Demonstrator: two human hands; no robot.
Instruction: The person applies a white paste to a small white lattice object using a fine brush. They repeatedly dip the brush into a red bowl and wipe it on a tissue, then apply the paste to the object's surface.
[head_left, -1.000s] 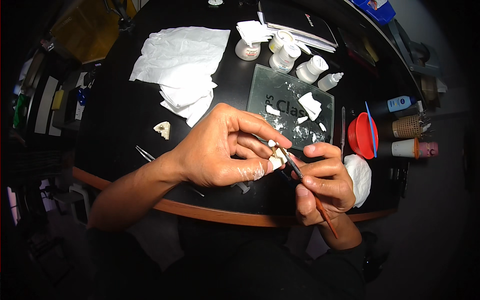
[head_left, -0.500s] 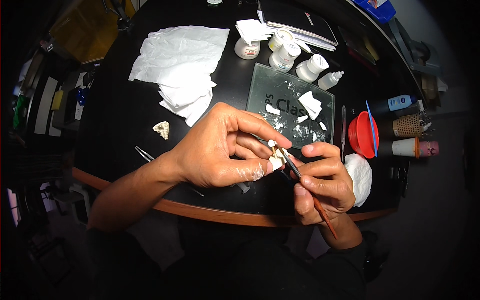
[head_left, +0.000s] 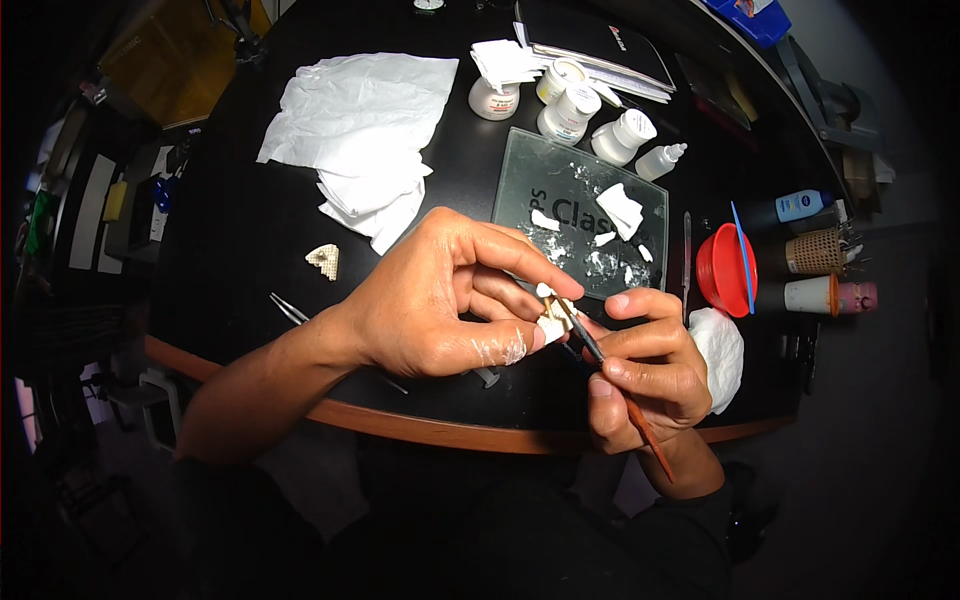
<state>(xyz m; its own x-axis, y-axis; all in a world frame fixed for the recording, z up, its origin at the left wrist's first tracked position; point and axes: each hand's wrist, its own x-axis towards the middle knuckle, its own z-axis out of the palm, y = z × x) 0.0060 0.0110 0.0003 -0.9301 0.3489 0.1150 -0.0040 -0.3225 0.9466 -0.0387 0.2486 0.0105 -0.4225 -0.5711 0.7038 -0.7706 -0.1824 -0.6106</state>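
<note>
My left hand [head_left: 440, 295] is closed, thumb and fingertips pinching a small cream dental model piece [head_left: 558, 316] with a white bit at its top. White residue marks the thumb. My right hand [head_left: 650, 365] is closed around a slim brush [head_left: 643, 425] with a tapering reddish-brown handle and dark front part. The brush's front end lies against the model piece, its very tip hard to make out between the fingers. Just beyond the hands, a glass slab [head_left: 515, 185] carries white powder smears and scraps of white material.
White jars [head_left: 567, 113] and a dropper bottle [head_left: 660, 161] stand behind the slab. Right of it are a red bowl [head_left: 722, 270] and crumpled white tissue [head_left: 716, 355]. Leftward lie paper sheets [head_left: 365, 110], a honeycomb piece [head_left: 323, 261] and tweezers [head_left: 288, 308]. The table's wooden edge [head_left: 440, 437] runs nearest me.
The brush and my right hand have shifted very slightly at the model piece. My left hand keeps its pinch, and the other things stay put.
</note>
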